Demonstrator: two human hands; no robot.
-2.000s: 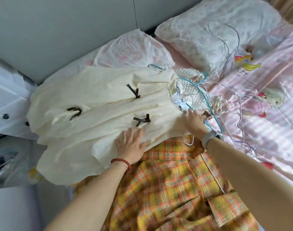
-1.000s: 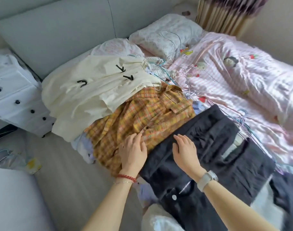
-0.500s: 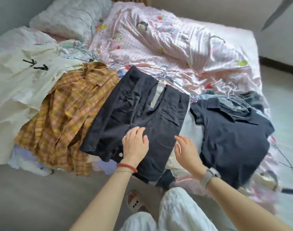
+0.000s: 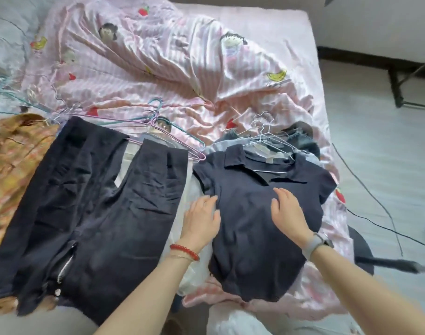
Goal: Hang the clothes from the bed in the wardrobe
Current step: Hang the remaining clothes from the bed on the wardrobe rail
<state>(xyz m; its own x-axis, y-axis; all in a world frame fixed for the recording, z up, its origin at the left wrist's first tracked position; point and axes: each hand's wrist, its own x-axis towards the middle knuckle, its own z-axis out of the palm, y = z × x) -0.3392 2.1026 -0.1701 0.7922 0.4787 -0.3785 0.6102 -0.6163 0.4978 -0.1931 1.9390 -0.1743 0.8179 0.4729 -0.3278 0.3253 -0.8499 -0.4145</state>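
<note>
Both hands lie flat with fingers straight, gripping nothing, the left hand (image 4: 201, 218) at the left edge and the right hand (image 4: 287, 211) on the chest of the navy polo shirt (image 4: 255, 238), which rests on a wire hanger (image 4: 267, 146) on the bed (image 4: 242, 27), beside black shorts (image 4: 90, 209).

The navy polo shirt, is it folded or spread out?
Spread out: the navy polo shirt lies flat, both sleeves and collar showing, on a wire hanger.

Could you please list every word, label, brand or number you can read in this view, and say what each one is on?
There is no readable text anywhere.
The pink quilt carries only cartoon figures and fruit prints, no lettering.
A pale patch inside the collar of the dark polo shirt may be a label; it is too small and blurred to read.
</note>
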